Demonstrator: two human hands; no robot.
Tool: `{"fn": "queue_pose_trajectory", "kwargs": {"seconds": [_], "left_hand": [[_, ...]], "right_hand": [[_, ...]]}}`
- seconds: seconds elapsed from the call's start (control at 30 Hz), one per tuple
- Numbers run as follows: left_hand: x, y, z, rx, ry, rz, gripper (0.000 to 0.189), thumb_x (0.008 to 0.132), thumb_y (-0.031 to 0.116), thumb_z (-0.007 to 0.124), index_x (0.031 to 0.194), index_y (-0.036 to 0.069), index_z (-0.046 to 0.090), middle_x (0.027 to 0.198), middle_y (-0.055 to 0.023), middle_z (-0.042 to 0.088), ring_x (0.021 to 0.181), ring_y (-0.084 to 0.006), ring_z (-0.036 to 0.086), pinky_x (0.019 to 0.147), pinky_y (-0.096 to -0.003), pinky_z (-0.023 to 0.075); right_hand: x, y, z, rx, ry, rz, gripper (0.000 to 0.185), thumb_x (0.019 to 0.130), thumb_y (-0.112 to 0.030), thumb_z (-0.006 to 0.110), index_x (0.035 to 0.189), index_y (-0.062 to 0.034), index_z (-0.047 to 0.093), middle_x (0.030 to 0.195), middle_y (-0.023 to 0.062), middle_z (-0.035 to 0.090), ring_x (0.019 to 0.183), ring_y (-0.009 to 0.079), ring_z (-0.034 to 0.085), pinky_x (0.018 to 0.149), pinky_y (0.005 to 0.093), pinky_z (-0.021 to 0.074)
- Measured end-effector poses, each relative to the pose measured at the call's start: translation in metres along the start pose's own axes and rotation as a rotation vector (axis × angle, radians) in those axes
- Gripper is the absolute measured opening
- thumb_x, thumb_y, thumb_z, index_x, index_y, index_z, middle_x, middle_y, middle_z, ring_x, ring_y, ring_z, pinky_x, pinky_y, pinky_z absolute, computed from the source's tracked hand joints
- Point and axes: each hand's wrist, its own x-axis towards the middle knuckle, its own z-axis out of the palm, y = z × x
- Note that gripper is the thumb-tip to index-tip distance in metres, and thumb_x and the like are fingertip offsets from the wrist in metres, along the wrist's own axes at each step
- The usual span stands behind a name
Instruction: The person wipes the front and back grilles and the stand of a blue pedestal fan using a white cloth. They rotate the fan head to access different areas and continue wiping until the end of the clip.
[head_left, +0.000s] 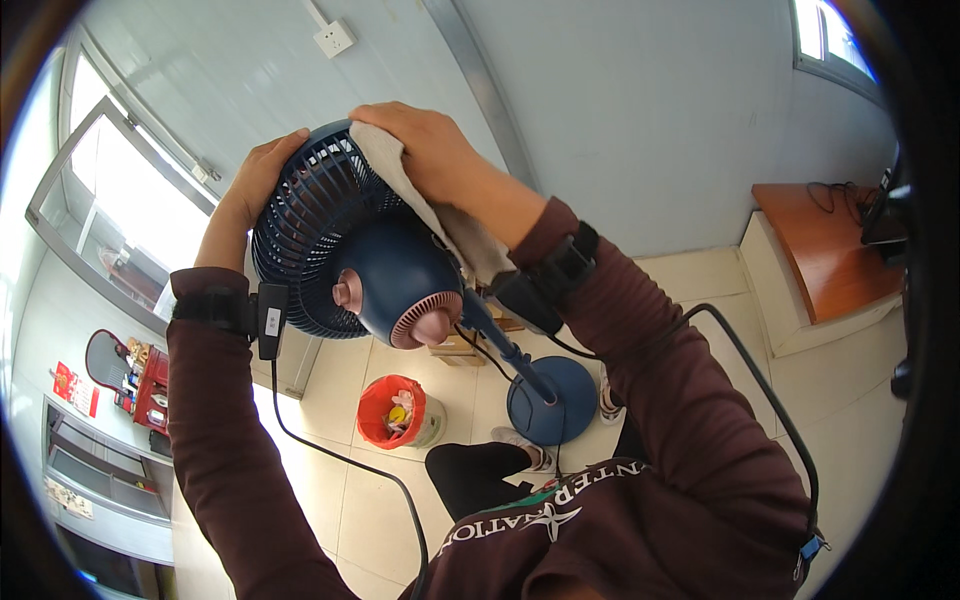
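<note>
A dark blue standing fan with pink trim (405, 262) is before me, its head tilted and its slatted grille turned to the upper left. On the left of the grille's rim rests my left hand (262, 176), its fingers partly hidden behind the rim. My right hand (431, 154) grips a pale cloth (386, 157) against the top right of the rim, and the cloth hangs down beside the motor housing. The fan's pole runs down to a round blue base (551, 401) on the floor near my feet.
A bin with a red liner (379, 435) holds rubbish left of the base. Cardboard boxes (457, 351) lie behind the pole. An open window (120, 202) is at the left, a wall socket (334, 37) above, and a wooden-topped desk (832, 255) at the right. Cables hang from both my wrists.
</note>
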Motion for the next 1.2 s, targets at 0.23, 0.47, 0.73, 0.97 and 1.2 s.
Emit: {"fn": "queue_pose_trajectory", "kwargs": {"seconds": [0.23,0.47,0.73,0.97,1.2], "left_hand": [[-0.001,-0.005,0.0,-0.041,0.018,0.022,0.051,0.088,0.045,0.057,0.103,-0.003,0.067,0.089,-0.0097,0.068,0.075,-0.0146,0.063,0.07,-0.0262,0.0503],[-0.003,-0.001,0.001,-0.037,-0.01,-0.001,0.053,0.088,0.045,0.057,0.107,-0.003,0.066,0.09,-0.0109,0.068,0.075,-0.0152,0.063,0.072,-0.0256,0.0504],[-0.007,0.003,-0.001,0.057,-0.007,-0.022,0.052,0.091,0.04,0.054,0.12,-0.003,0.06,0.108,-0.0098,0.064,0.096,-0.0151,0.059,0.086,-0.0272,0.0452],[-0.007,0.005,0.002,0.08,0.071,-0.021,0.054,0.089,0.043,0.057,0.114,-0.005,0.063,0.095,-0.0125,0.068,0.08,-0.016,0.063,0.076,-0.0271,0.05],[-0.007,0.004,0.003,-0.099,0.013,-0.023,0.044,0.09,0.039,0.059,0.1,-0.003,0.067,0.085,-0.0084,0.068,0.07,-0.0126,0.063,0.065,-0.0234,0.05]], "right_hand": [[-0.053,-0.006,0.014,-0.077,0.16,-0.142,0.054,0.075,-0.003,0.055,0.128,-0.0065,0.051,0.127,0.0176,0.05,0.125,0.0373,0.041,0.105,0.043,0.0337],[-0.067,-0.016,0.014,-0.224,0.169,-0.108,0.05,0.086,-0.008,0.048,0.135,-0.0055,0.043,0.134,0.0193,0.045,0.129,0.0402,0.036,0.109,0.0457,0.0281],[0.042,0.041,0.012,0.154,-0.374,0.346,0.034,0.094,-0.029,0.046,0.116,-0.0057,0.059,0.106,0.0128,0.064,0.097,0.0246,0.06,0.086,0.0341,0.046],[0.056,0.066,0.02,0.409,-0.337,0.57,0.035,0.097,-0.036,0.047,0.114,-0.0095,0.061,0.101,0.0061,0.066,0.085,0.0124,0.061,0.075,0.0285,0.0499],[-0.026,0.077,0.008,0.504,-0.108,0.184,0.049,0.096,-0.026,0.051,0.139,-0.0058,0.041,0.138,0.0091,0.046,0.126,0.0181,0.043,0.105,0.0291,0.0334]]}}
